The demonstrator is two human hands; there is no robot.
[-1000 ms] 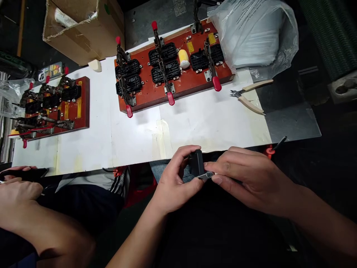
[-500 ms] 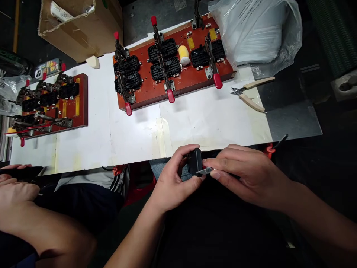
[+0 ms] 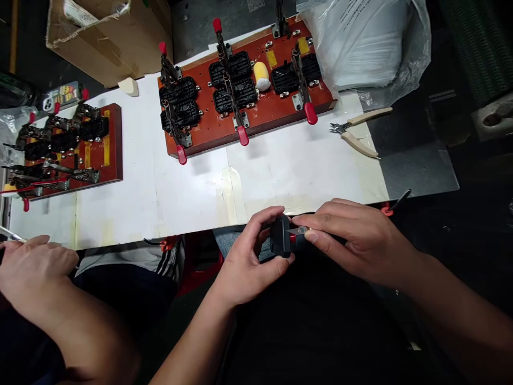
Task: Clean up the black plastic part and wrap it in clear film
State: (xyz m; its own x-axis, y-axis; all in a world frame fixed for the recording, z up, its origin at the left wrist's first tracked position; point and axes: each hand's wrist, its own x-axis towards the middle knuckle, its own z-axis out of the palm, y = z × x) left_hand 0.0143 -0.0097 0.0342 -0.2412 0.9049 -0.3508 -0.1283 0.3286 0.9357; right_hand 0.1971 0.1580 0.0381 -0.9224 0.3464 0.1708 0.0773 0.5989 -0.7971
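My left hand (image 3: 256, 251) is closed round the edges of a small black plastic part (image 3: 280, 237), held up on its side just below the table's front edge. Between the thumb and fingers of my right hand (image 3: 348, 235) is a craft knife (image 3: 298, 231); most of its handle is hidden in the palm. Its pointed blade reaches the right-hand face of the black part, seemingly touching it. A bit of red shows just under the blade, and I cannot make out what it belongs to.
On the white-covered table (image 3: 192, 192) stands a red-brown fixture board (image 3: 208, 133) with toggle clamps over black parts. Beige-handled side cutters (image 3: 356, 133) lie open at right, near a plastic bag (image 3: 360, 48). Another board (image 3: 116, 144) stands at left. A co-worker's hand (image 3: 36, 267) is at lower left.
The knife blade has turned from lying across the part's lower edge to pointing left at its middle. My left hand keeps its hold. The co-worker's hand has shifted right, and the view moved slightly.
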